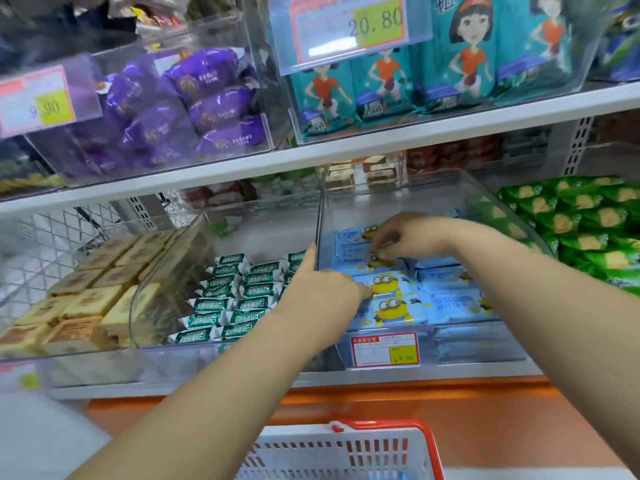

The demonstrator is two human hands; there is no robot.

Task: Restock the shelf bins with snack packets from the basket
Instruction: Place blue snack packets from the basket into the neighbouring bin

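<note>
A clear shelf bin on the lower shelf holds several light-blue snack packets printed with yellow cartoon figures. My right hand reaches into the bin's back left and pinches a blue packet with curled fingers. My left hand rests on the bin's left wall, index finger pointing up along the divider, the other fingers touching a packet with a yellow figure. The white basket with a red rim sits at the bottom edge; its contents are hardly visible.
The bin to the left holds green-and-white packets; tan square packets lie further left. Green packets fill the right bin. The upper shelf carries purple packets and teal packets. An orange ledge runs below.
</note>
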